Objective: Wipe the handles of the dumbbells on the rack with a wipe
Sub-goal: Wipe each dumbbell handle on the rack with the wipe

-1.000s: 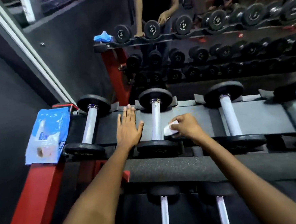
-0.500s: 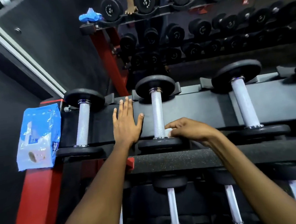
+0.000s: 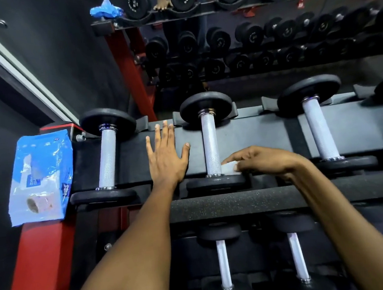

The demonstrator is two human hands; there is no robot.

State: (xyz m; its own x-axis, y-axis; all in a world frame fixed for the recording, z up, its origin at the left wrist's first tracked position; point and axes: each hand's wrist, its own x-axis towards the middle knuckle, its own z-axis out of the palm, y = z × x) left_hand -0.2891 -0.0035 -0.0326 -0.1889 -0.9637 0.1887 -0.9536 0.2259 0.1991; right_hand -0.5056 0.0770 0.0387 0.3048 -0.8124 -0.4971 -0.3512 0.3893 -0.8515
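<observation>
Dumbbells sit in a row on the top tier of the rack point(image 3: 242, 139), and the one you are working on is the middle dumbbell point(image 3: 210, 141), lying between your two hands with its knurled handle point(image 3: 210, 143) running near to far. Your right hand point(image 3: 264, 160) has its fingers curled round a small white wipe point(image 3: 229, 166), held against the right side of that handle at its near end, just above the near weight plate. Your left hand point(image 3: 166, 155) lies flat and relaxed on the dark rack tier just left of the same handle, fingers straight and spread, gripping nothing.

Further left rests the left dumbbell point(image 3: 106, 155), and to the right the right dumbbell point(image 3: 318, 127); both handles are apart from your hands. On the lower tier, near you, two more dumbbells show thin handles between your forearms.

At the far left, on the red frame point(image 3: 40, 264), lies a blue pack of wipes point(image 3: 41, 178); its printing is too blurred to read. Beyond the rack, rows of black dumbbells carry white lettering on their ends, also too small to read, and a crumpled blue item point(image 3: 106, 9) sits at the left end of the farthest row.
</observation>
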